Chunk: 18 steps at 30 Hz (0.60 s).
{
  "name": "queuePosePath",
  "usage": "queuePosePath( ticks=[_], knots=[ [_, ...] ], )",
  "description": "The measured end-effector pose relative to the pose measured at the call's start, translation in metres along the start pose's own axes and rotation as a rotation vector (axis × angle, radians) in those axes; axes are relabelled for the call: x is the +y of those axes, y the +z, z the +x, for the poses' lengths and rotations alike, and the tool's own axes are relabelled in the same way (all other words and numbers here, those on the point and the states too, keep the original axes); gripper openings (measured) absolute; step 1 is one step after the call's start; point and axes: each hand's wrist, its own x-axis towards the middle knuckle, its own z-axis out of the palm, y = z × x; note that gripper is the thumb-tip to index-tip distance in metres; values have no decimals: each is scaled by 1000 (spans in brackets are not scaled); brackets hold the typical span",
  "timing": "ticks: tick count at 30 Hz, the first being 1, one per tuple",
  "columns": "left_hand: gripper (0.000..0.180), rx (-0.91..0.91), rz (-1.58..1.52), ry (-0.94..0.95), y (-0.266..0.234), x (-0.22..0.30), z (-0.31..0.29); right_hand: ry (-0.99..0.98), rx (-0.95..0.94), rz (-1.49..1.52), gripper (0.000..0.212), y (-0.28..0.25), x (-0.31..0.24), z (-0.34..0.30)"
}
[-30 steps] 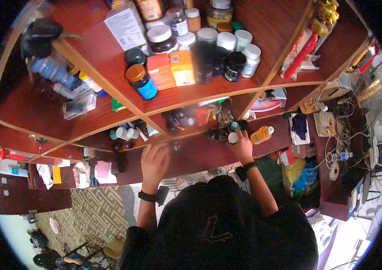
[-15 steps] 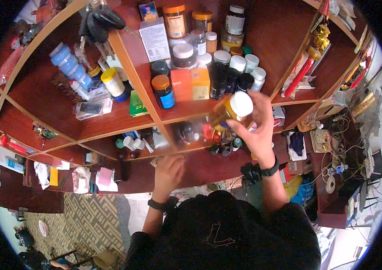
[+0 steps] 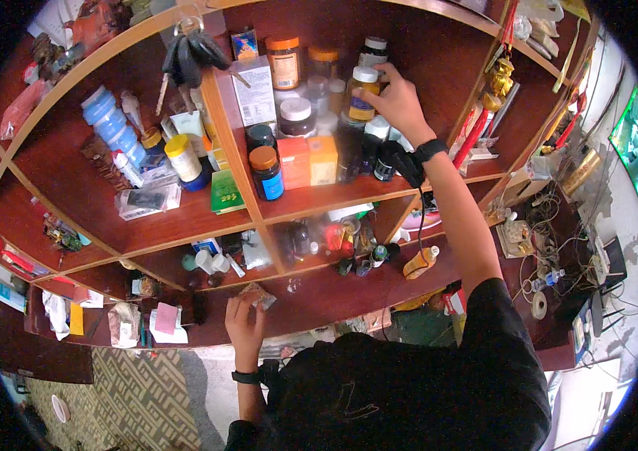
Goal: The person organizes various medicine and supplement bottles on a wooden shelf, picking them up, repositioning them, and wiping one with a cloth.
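Observation:
My right hand is closed round an amber jar with a white lid. It holds the jar upright among other bottles at the back of the upper middle compartment. A dark-lidded bottle stands behind it, and white-lidded containers stand in front. Low over the desk ledge, my left hand pinches a small brownish, patterned piece, perhaps a cloth. An orange-lidded jar with a blue label, a red-orange box and a yellow-orange box stand along the shelf's front.
A wooden divider separates this compartment from the left one, which holds a yellow-lidded container and a green box. Keys hang at the upper left. Red tassels hang on the right. An orange bottle stands below.
My right hand has carried the amber jar up and back from in front of the shelf into the compartment. My left hand has moved lower and slightly left, with the patterned piece.

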Motion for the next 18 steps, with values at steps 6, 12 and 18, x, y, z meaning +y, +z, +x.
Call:
queuePosePath(
  ticks=[6, 12, 18],
  knots=[
    [17, -4, -47, 49, 8, 0, 0, -21, -81, 7, 67, 7, -2, 6],
    [15, -42, -23, 90, 14, 3, 6, -52, -119, -12, 74, -10, -4, -13],
    [15, -111, 44, 168, 34, 2, 9, 2, -129, -79, 92, -13, -2, -10]
  ],
)
